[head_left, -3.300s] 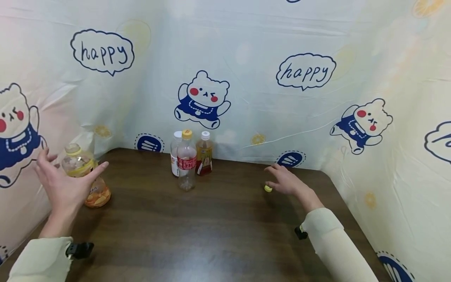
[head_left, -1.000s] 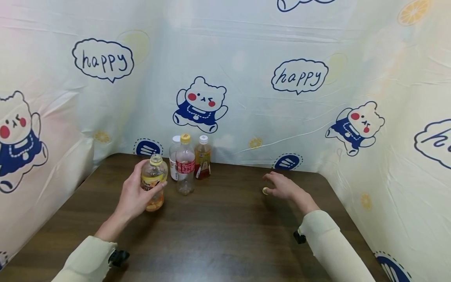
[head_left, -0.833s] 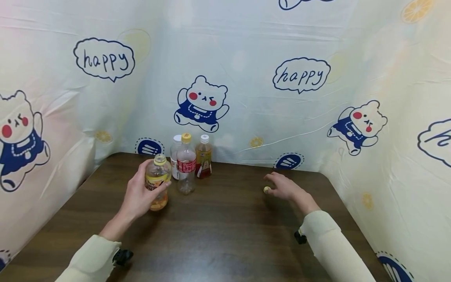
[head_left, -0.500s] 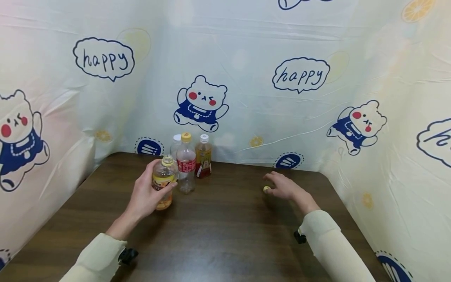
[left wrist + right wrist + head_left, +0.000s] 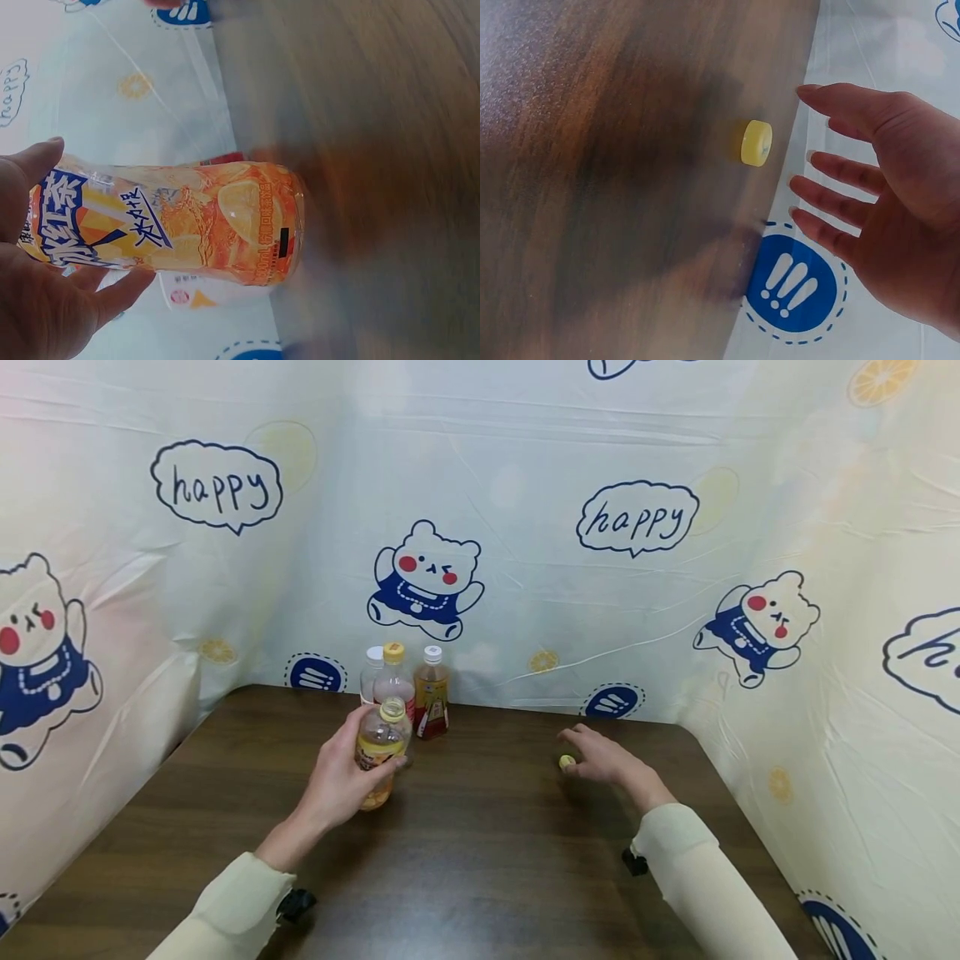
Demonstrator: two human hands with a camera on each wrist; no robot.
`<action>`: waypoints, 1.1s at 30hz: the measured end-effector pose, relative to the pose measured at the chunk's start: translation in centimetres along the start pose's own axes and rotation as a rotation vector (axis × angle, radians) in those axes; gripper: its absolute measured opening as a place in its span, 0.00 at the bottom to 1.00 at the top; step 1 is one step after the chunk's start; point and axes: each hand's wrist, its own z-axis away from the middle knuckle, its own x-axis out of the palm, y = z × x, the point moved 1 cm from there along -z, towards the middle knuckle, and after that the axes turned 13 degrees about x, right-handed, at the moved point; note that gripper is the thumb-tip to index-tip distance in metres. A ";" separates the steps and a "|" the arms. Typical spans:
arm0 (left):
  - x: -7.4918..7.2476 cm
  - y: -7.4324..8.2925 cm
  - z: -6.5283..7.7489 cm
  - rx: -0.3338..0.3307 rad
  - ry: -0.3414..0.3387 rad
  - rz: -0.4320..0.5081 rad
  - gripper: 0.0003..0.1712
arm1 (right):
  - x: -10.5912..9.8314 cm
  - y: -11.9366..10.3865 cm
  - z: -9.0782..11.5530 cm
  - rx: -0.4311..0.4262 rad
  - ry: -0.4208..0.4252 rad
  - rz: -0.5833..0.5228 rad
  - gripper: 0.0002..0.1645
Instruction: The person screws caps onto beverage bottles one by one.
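Observation:
In the head view my left hand (image 5: 341, 777) grips a clear iced tea bottle (image 5: 381, 743) by its upper body. The bottle has no cap on its yellow-ringed neck and stays nearly upright. Up close in the left wrist view, the bottle (image 5: 225, 217) shows an orange lemon-slice print; whether its base touches the table, I cannot tell. My right hand (image 5: 600, 756) hovers at the table's far right, fingers spread and slightly bent. Close to its thumb, a yellow bottle cap (image 5: 567, 762) lies on the table. The right wrist view shows the cap (image 5: 755, 143) apart from the fingers.
Behind the held bottle stand a clear bottle with a yellow cap (image 5: 393, 672), a white-capped bottle (image 5: 371, 675) and an amber drink bottle (image 5: 432, 697). A printed curtain (image 5: 525, 568) encloses the brown table (image 5: 480, 860) at the back and sides.
My left hand has taken hold of the iced tea bottle at the left and brought it right, now in front of the other bottles. The right hand has stayed beside the cap.

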 end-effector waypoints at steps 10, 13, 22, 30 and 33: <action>2.5 1.4 -0.5 0.054 -0.020 0.040 0.48 | 0.8 -0.2 -0.7 0.038 -0.017 0.036 0.31; 3.0 1.9 -0.8 0.046 -0.035 0.052 0.47 | 0.8 -0.3 -0.7 0.040 -0.015 0.054 0.31; 4.6 3.0 -2.3 0.041 -0.065 0.082 0.46 | 0.7 -0.3 -1.2 0.056 -0.004 0.074 0.31; 6.2 3.4 -3.3 0.030 -0.105 0.121 0.46 | 1.3 0.0 -1.7 0.064 -0.018 0.072 0.31; 7.0 3.4 -3.8 0.028 -0.110 0.126 0.45 | 1.3 0.0 -1.8 0.074 -0.018 0.064 0.30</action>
